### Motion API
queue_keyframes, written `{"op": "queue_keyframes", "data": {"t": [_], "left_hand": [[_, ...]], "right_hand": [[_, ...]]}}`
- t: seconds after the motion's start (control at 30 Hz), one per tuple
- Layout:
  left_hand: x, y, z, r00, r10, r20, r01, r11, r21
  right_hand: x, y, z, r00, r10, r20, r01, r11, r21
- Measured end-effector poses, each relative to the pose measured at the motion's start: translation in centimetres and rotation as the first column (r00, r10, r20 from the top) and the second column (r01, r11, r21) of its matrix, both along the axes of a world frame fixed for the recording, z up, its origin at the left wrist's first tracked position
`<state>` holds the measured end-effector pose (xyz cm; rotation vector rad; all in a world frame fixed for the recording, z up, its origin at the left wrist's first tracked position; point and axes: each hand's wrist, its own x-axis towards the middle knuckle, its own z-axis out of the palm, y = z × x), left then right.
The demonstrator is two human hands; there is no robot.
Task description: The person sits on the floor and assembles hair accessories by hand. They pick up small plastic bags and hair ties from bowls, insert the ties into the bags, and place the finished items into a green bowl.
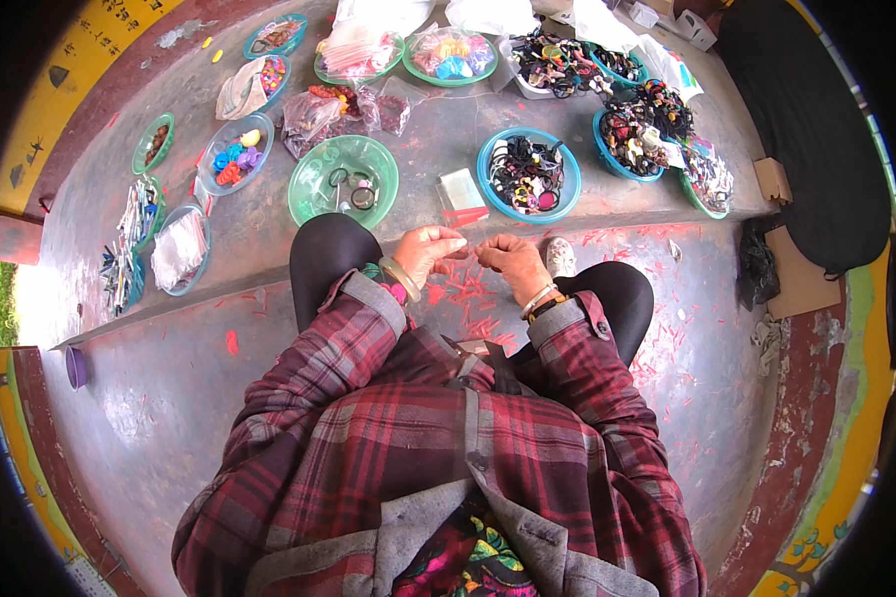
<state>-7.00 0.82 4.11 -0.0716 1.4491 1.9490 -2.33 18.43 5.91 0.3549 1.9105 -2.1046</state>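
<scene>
My left hand [424, 255] and my right hand [514, 263] are raised close together between my knees, thumb and fingertips pinched on each. Something thin and pale seems to span the small gap between them; it is too fine to name. Just beyond the hands, a clear plastic packet [461, 191] with red strips at its near end lies on the raised concrete ledge. Left of it stands a green plastic bowl [343, 146] holding a few dark hair ties. To its right, a blue bowl [530, 216] is filled with black and coloured hair ties.
Bowls of hair accessories and plastic bags line the ledge [433, 112]. At the left are a bowl of clear bags [180, 250] and bundled items; a purple cup [76, 368] stands below. Red scraps [485, 328] litter the floor. A cardboard sheet [803, 276] lies right.
</scene>
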Motion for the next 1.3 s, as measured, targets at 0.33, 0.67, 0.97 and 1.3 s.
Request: {"op": "queue_keyframes", "data": {"t": [0.33, 0.67, 0.97, 1.3], "left_hand": [[-0.2, -0.2, -0.5, 1.000, 0.003, 0.002, -0.003, 1.000, 0.002], [-0.1, 0.0, -0.7, 0.985, -0.026, -0.170, -0.005, 0.984, -0.179], [-0.1, 0.0, -1.0, 0.971, -0.011, -0.239, -0.041, 0.977, -0.211], [-0.2, 0.0, -1.2, 0.965, -0.007, -0.261, -0.056, 0.971, -0.233]], "right_hand": [[-0.2, 0.4, -0.5, 1.000, -0.021, 0.023, 0.021, 1.000, 0.005], [-0.2, 0.4, -1.0, 0.998, 0.047, 0.050, -0.050, 0.997, 0.060], [-0.1, 0.6, -1.0, 0.997, 0.059, 0.041, -0.060, 0.998, 0.027], [-0.1, 0.6, -1.2, 0.997, 0.054, 0.059, -0.059, 0.995, 0.083]]}}
